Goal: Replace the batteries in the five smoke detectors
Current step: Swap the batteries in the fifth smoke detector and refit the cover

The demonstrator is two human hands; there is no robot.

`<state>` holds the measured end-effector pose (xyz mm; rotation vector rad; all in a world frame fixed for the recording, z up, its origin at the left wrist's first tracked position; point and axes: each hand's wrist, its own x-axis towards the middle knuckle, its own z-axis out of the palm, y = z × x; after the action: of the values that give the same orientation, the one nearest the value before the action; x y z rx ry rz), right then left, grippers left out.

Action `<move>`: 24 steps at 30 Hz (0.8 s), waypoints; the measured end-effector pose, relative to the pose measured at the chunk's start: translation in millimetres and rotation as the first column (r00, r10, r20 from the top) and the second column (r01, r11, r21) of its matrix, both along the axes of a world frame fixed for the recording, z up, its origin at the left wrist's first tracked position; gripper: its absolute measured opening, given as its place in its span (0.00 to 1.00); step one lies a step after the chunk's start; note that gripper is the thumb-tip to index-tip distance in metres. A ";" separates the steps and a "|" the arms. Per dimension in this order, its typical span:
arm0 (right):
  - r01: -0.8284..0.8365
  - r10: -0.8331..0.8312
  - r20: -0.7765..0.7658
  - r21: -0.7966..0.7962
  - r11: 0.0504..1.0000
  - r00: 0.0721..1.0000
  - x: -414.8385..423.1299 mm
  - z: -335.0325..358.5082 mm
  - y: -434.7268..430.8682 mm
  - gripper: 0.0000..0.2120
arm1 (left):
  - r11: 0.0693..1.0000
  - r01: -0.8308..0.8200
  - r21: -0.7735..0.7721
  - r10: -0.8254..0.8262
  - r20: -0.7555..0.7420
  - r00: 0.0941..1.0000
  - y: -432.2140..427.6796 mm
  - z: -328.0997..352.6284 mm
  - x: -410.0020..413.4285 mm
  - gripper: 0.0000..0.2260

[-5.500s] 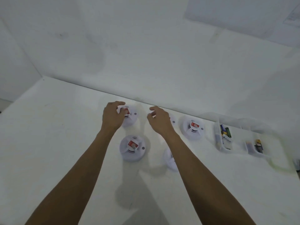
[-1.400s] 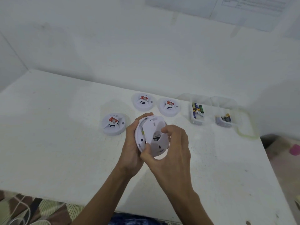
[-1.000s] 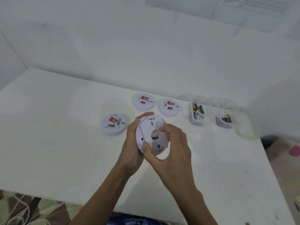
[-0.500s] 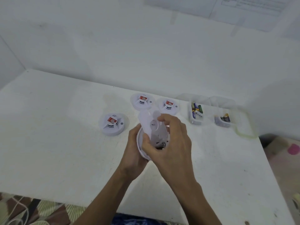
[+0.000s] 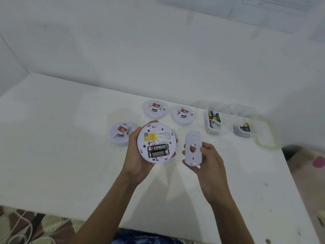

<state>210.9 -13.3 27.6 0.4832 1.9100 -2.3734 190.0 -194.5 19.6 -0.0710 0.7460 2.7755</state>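
Holding an upturned smoke detector (image 5: 156, 136) in the curled left hand (image 5: 136, 155) above the table (image 5: 61, 147), with two black batteries (image 5: 158, 150) exposed in its back. Gripping the loose cover (image 5: 193, 148) in the right hand (image 5: 209, 162), just beside the detector.

A white desk (image 5: 61, 155) stands against a white wall (image 5: 123, 50). Printed paper sheets (image 5: 274, 4) hang at upper right. Patterned floor covering (image 5: 52, 221) shows at lower left, and a pink object (image 5: 319, 162) at the right edge.
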 end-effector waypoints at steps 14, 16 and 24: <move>-0.086 -0.066 0.153 0.807 0.584 0.986 1.5 -95.1 15.9 0.09 | 0.998 0.050 0.049 -0.049 -0.027 0.998 -1.0 0.1 1.3 0.19; -0.039 -0.084 0.085 0.896 0.443 0.993 3.8 -105.6 20.0 0.09 | 0.997 0.060 0.050 -0.059 -0.014 0.998 -1.9 -1.6 0.8 0.20; 0.002 -0.019 0.004 0.966 0.259 1.000 5.6 -104.1 25.0 0.10 | 0.979 0.174 0.108 -0.163 -0.109 0.981 -3.0 -6.0 -1.0 0.25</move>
<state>216.5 11.7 -76.5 0.4988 3.1582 -0.7673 188.9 -197.6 13.6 0.1476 0.5808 2.6684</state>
